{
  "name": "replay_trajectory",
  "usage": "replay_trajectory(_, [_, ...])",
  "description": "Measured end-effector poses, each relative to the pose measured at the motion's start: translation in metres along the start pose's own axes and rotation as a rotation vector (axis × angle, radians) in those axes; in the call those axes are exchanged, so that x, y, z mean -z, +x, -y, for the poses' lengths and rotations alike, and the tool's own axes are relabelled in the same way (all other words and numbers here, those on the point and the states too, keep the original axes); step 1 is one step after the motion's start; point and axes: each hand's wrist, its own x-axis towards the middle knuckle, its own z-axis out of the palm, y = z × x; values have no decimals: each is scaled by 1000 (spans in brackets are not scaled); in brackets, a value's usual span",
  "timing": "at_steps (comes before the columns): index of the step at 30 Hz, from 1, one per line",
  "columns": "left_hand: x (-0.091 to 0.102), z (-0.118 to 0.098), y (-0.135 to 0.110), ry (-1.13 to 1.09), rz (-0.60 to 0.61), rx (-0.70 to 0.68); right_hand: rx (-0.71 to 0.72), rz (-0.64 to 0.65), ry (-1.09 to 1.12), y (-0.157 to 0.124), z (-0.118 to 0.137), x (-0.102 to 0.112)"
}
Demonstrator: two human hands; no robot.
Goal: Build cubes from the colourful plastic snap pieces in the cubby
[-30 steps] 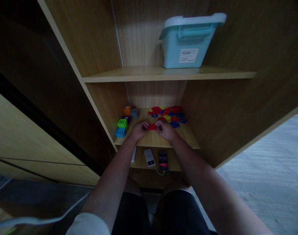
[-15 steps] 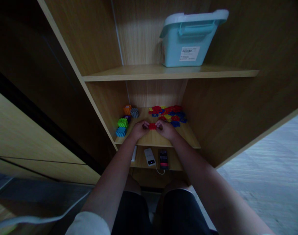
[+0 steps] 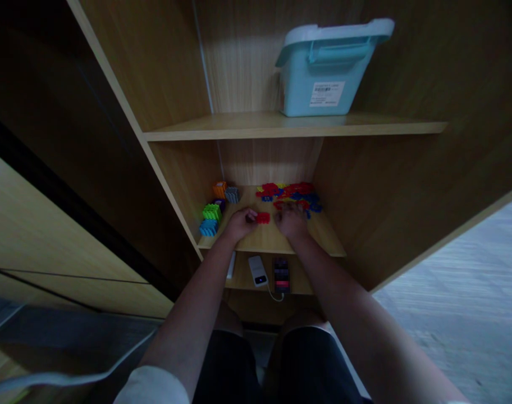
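My left hand pinches a small red toothed block just above the lower wooden shelf. My right hand has left the block and reaches with spread fingers into a loose pile of red, blue and yellow pieces at the back of the shelf. Built cubes stand along the shelf's left side: a blue one, a green one, an orange one and a grey one.
A light blue lidded bin sits on the upper shelf. Below the lower shelf lie a white power bank and a dark phone. Cabinet walls close in on both sides. My knees are underneath.
My right hand let go of the red block and moved back and right to the piece pile. The left hand still holds the block in place.
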Motion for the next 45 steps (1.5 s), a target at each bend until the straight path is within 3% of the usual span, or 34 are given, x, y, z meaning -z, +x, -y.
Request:
replay_trajectory(13, [-1, 5, 1, 8, -22, -54, -11, -6, -28, 0, 0, 4])
replay_trajectory(17, [0, 2, 1, -3, -59, -77, 2, -85, 11, 1, -2, 4])
replay_trajectory(20, [3, -3, -1, 10, -126, -121, 103, -169, 120, 2, -3, 4])
replay_trajectory(23, [4, -10, -4, 24, -169, -183, 297, -205, 246, 2, -2, 5])
replay_trajectory(29, [2, -21, -8, -44, -92, -237, 555, -179, 335, -1, 5, 6])
replay_trajectory(38, [5, -27, -9, -54, -51, -146, 484, -45, 350, -3, 9, 13])
replay_trajectory(45, [9, -15, -4, -104, -135, -97, 587, -11, 346, -5, 11, 15])
